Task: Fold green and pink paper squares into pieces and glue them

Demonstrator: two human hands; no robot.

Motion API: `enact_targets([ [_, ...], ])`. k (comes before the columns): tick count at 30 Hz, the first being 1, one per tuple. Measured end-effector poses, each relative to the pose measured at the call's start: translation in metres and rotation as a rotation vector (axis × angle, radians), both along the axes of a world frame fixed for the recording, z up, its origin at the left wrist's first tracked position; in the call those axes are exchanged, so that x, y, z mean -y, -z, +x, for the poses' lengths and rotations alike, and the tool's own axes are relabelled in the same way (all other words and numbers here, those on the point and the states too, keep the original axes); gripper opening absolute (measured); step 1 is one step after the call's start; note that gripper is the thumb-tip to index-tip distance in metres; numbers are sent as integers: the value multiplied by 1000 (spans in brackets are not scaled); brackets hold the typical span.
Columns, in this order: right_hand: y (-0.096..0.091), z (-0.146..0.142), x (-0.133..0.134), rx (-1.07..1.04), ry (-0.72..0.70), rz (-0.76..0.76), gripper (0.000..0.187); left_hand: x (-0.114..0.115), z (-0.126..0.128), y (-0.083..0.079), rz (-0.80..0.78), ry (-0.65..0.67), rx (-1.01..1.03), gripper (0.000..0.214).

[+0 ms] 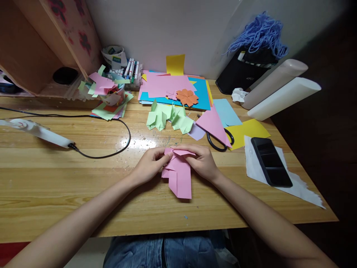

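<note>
A pink folded paper (pixel 182 178) with several creases and flaps is held between my two hands, over the wooden table near its front edge. My left hand (pixel 150 162) pinches the upper left of the paper between thumb and fingers. At the upper right, my right hand (pixel 202 160) grips a folded edge, its thumb below and its fingers behind. Just beyond my hands lie light green folded paper pieces (pixel 169 116). A pink paper triangle (pixel 214 125) rests over black-handled scissors (pixel 216 143), whose blades are mostly hidden.
Coloured paper sheets (pixel 167 85) are stacked at the back, with an orange paper flower (pixel 187 97) on top. Left are a scrap-filled cup (pixel 113 98), markers (pixel 131 70) and a white device (pixel 41 133) with a black cable. A phone (pixel 271 162) lies right, on white paper (pixel 304 188).
</note>
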State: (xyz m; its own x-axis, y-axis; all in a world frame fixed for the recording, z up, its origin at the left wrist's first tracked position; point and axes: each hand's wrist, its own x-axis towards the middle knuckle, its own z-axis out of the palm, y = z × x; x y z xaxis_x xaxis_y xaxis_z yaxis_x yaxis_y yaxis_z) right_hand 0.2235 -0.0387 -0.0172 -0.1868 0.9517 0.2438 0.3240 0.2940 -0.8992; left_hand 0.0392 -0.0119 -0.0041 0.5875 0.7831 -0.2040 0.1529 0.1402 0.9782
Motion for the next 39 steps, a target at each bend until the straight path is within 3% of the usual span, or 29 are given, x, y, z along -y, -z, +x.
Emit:
enact_targets([
  [16,0,4,0,56,-73,79,48,0,1,2,-85,-26,115,24],
  [23,1,0,-1,-55,79,-127,25,1,2,-1,-108,-18,73,28],
  [28,3,0,-3,-141,112,-236,27,2,1,0,-118,0,63,32],
  [31,0,1,-3,-93,45,-149,24,1,1,-1,-127,0,58,29],
  [39,-1,5,-1,250,-139,223,44,-3,-2,2,-165,-25,111,27],
])
